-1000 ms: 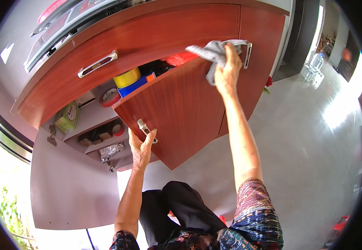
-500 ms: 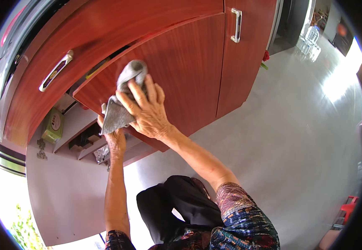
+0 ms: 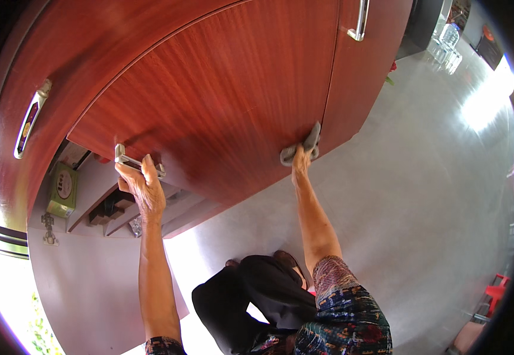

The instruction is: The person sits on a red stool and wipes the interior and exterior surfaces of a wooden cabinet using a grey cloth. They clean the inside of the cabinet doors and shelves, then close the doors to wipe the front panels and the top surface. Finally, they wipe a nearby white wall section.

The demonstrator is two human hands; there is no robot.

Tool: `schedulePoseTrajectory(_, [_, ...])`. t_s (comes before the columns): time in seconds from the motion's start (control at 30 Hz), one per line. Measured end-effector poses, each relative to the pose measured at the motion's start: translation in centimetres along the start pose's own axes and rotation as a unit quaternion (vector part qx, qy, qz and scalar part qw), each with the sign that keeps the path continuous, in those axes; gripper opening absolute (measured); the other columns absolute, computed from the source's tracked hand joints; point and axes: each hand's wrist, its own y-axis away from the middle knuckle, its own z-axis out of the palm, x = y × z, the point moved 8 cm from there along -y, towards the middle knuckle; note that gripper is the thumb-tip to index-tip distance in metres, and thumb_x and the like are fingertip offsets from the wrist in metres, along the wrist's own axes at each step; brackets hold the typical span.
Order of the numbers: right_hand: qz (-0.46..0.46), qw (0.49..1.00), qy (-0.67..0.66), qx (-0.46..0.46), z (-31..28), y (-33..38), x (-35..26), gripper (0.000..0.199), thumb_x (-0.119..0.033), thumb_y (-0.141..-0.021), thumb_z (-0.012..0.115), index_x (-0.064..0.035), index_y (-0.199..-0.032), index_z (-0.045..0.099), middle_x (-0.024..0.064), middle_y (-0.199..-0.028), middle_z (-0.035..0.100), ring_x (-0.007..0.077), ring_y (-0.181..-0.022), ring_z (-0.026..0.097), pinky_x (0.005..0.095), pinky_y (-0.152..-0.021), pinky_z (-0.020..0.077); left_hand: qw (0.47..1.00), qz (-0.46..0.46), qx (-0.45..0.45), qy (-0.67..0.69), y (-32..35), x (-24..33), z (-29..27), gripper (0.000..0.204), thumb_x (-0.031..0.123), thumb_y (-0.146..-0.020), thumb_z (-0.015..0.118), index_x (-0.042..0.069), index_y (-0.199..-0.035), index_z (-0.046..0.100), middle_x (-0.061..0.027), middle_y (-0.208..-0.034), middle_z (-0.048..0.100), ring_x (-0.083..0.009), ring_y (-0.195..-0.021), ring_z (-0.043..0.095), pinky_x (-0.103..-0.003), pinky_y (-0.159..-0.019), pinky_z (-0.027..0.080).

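A reddish-brown wooden cabinet door (image 3: 221, 100) stands ajar in front of me. My left hand (image 3: 145, 192) is closed round the silver handle (image 3: 123, 156) near the door's left end, the thumb resting over its bar. Off to the right, my right hand (image 3: 301, 163) presses a bunched grey cloth (image 3: 289, 156) against the door, close to its lower right edge and the seam with the neighbouring panel. My right fingers are mostly hidden by the hand and the cloth.
Inside the cabinet, a green box (image 3: 63, 189) sits on a pale shelf beside a metal hinge (image 3: 48, 229). More silver handles are on a drawer front (image 3: 8, 100) and the right-hand door. Clear bottles (image 3: 448, 38) and a red stool (image 3: 496, 293) stand on the grey floor (image 3: 411, 195).
My right hand has carried the cloth rightward from beside the left hand to the door's lower right edge. My left hand's grip on the handle now shows. The view has shifted slightly.
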Motion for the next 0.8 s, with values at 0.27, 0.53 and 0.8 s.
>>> schedulePoseTrajectory(0.27, [0.312, 0.897, -0.211, -0.230, 9.2, 7.0, 15.5, 0.055, -0.025, -0.078, 0.054, -0.0276, -0.127, 0.031, 0.0055, -0.118, 0.047, 0.0258, -0.105, 0.049, 0.0562, -0.082, 0.0382, 1.000, 0.002, -0.012, -0.004, 0.0, -1.3, 0.2, 0.072, 0.049, -0.087, 0.041, 0.000, -0.133, 0.016, -0.0150, -0.115, 0.043, -0.0245, -0.104, 0.028, -0.042, -0.099, 0.011])
schedulePoseTrajectory(0.53, [0.042, 0.906, -0.407, -0.107, 4.1, 1.4, -0.6, 0.077, -0.018, -0.068, 0.048, -0.0159, -0.140, 0.020, 0.0115, -0.134, 0.033, 0.0280, -0.117, 0.039, 0.0459, -0.095, 0.0340, 0.999, 0.037, -0.017, 0.008, -0.2, -0.8, 0.7, 0.070, 0.049, -0.084, 0.045, -0.002, -0.125, 0.023, -0.0137, -0.106, 0.040, -0.0237, -0.099, 0.032, -0.043, -0.095, 0.013])
schedulePoseTrajectory(0.8, [-0.511, 0.859, 0.022, -0.001, 2.6, 21.1, -25.2, 0.065, -0.022, -0.077, 0.050, -0.0039, -0.135, 0.029, 0.0281, -0.134, 0.025, 0.0464, -0.128, 0.019, 0.0574, -0.101, 0.0186, 0.999, 0.031, -0.037, 0.009, -0.7, 0.1, 0.9, 0.068, 0.056, -0.080, 0.048, -0.002, -0.112, 0.033, -0.0143, -0.099, 0.037, -0.0275, -0.103, 0.037, -0.047, -0.092, 0.015])
